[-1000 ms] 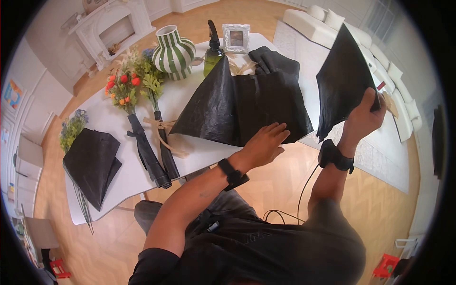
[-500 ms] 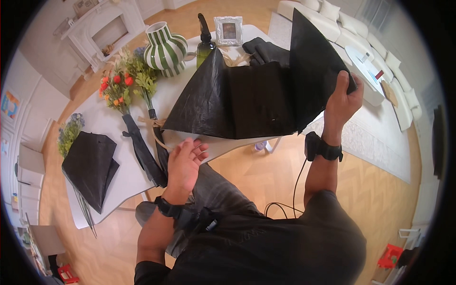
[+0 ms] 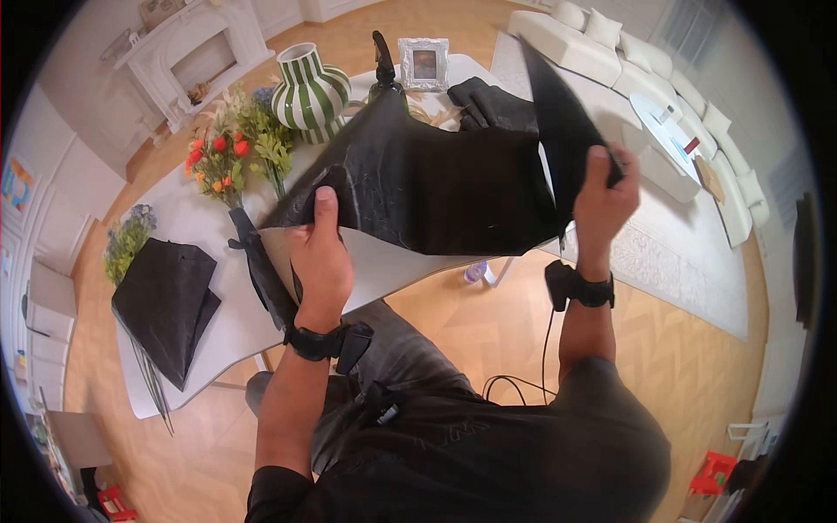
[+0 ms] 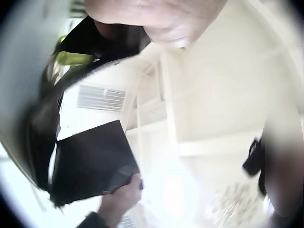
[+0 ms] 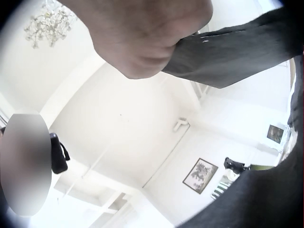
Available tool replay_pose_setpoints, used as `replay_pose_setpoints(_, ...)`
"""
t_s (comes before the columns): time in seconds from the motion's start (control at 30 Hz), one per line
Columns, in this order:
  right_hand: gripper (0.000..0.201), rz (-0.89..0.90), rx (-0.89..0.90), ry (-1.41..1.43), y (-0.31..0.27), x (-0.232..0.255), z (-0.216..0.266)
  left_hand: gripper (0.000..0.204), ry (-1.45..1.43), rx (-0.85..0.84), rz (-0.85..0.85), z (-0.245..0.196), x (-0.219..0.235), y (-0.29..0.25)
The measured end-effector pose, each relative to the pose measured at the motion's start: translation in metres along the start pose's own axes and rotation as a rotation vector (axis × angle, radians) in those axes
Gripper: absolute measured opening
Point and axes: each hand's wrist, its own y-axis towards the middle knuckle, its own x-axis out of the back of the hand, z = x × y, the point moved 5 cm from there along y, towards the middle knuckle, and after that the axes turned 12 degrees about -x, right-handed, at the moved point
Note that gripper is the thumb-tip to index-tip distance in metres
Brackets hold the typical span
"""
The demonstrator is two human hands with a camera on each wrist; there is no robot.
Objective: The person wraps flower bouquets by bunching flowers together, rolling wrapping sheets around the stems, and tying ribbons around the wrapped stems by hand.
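Note:
Between both hands spreads a large sheet of black wrapping paper (image 3: 475, 192), creased into panels, its middle low over the table's front edge. My left hand (image 3: 323, 261) pinches its left corner, thumb on top. At the other side my right hand (image 3: 606, 196) grips the raised right flap, which stands up nearly edge-on in the head view. The left wrist view shows that flap (image 4: 95, 161) with the right hand at its corner. In the right wrist view, curled fingers hold the paper's edge (image 5: 228, 57).
On the white table (image 3: 384, 266) stand a green-striped vase (image 3: 311, 96), a dark spray bottle (image 3: 384, 65) and a silver picture frame (image 3: 425, 65). Folded black material (image 3: 493, 105) lies behind the sheet. Orange-red flowers (image 3: 218, 161) and a black-wrapped bouquet (image 3: 166, 270) lie to the left.
My left hand has come off the paper's middle, moved left, and taken hold of the left corner. My right hand has brought the right flap inward and lower.

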Motion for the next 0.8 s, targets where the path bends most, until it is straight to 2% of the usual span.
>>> replay_pose_setpoints(0.03,0.020,0.071,-0.029,0.022,-0.009,-0.007,0.001,0.018,0.203,-0.286,0.129,-0.022,-0.011,-0.003)
replay_pose_setpoints(0.07,0.017,0.136,-0.041,0.017,-0.018,-0.015,0.001,0.021,0.351,-0.371,0.243,-0.026,-0.012,-0.005)
replay_pose_setpoints(0.1,0.015,0.202,-0.052,0.015,-0.028,-0.023,0.000,0.021,0.355,-0.374,0.244,-0.025,-0.012,-0.008)
replay_pose_setpoints(0.17,0.013,0.420,-0.009,0.128,-0.059,-0.043,-0.002,0.019,0.498,-0.561,0.477,-0.027,-0.024,-0.018)
replay_pose_setpoints(0.2,0.015,0.500,0.151,0.058,-0.078,-0.050,0.005,0.020,0.678,-0.634,0.537,-0.030,-0.025,-0.021)
replay_pose_setpoints(0.23,0.017,0.578,0.312,-0.014,-0.097,-0.055,0.011,0.020,0.682,-0.639,0.538,-0.029,-0.024,-0.021)
replay_pose_setpoints(0.27,0.017,0.577,0.310,-0.011,-0.110,-0.055,0.010,0.022,0.708,-0.641,0.563,-0.025,-0.022,-0.021)
replay_pose_setpoints(0.33,0.020,0.755,0.426,-0.007,-0.139,-0.059,0.010,0.025,0.738,-0.641,0.587,-0.025,-0.023,-0.023)
replay_pose_setpoints(0.37,0.020,0.758,0.424,-0.003,-0.142,-0.059,0.009,0.024,0.722,-0.585,0.589,-0.027,-0.027,-0.024)
replay_pose_setpoints(0.43,0.023,0.761,0.305,-0.029,-0.144,-0.056,0.000,0.023,0.707,-0.526,0.592,-0.025,-0.029,-0.026)
replay_pose_setpoints(0.5,0.024,0.817,0.344,-0.059,-0.146,-0.056,0.000,0.033,0.733,-0.594,0.688,-0.022,-0.039,-0.028)
replay_pose_setpoints(0.57,0.026,0.866,0.384,-0.097,-0.148,-0.056,-0.001,0.035,0.707,-0.570,0.725,-0.022,-0.049,-0.027)
replay_pose_setpoints(0.63,0.035,0.952,0.456,-0.078,-0.159,-0.055,0.001,0.037,0.753,-0.648,0.761,-0.025,-0.061,-0.023)
replay_pose_setpoints(0.77,0.038,1.077,0.450,-0.102,-0.171,-0.052,0.003,0.038,0.637,-0.733,0.717,-0.039,-0.091,-0.018)
replay_pose_setpoints(0.8,0.045,1.076,0.476,-0.081,-0.173,-0.052,0.003,0.040,0.684,-0.812,0.860,-0.031,-0.102,-0.024)
